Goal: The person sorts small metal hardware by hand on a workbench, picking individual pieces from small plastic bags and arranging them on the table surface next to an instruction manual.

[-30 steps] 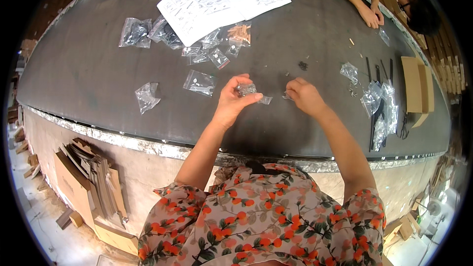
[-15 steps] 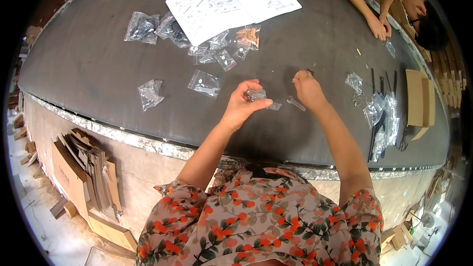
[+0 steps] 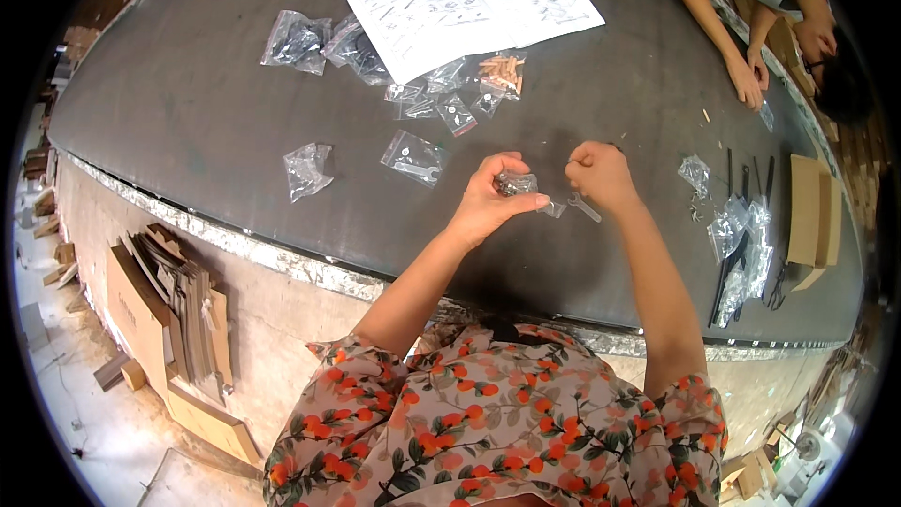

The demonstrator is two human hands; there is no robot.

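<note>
My left hand (image 3: 490,201) is closed around a small clear plastic bag (image 3: 514,185) with bits of metal hardware in it, pinched between thumb and fingers above the table. To its right, my right hand (image 3: 603,176) is closed with the fingers curled inward. What those fingers hold, if anything, is hidden. A small dark bit shows just behind its knuckles. Between the hands, a flat open-ended wrench (image 3: 587,210) lies on the dark table, below the right hand's fingertips. Left of my left hand lies a clear bag with another wrench (image 3: 414,159).
An open instruction booklet (image 3: 469,9) overlaps bags of parts at the back. An orange-brown dowel bag (image 3: 502,75) and a crumpled bag (image 3: 308,172) lie nearby. At right are black rods (image 3: 730,263), bagged parts and a cardboard box (image 3: 813,211). A co-worker's hands (image 3: 751,83) work at the far right.
My view has shifted, so the tabletop things appear farther right. My right hand has moved slightly toward my left hand, its fingers curled. The left hand still holds the bag.
</note>
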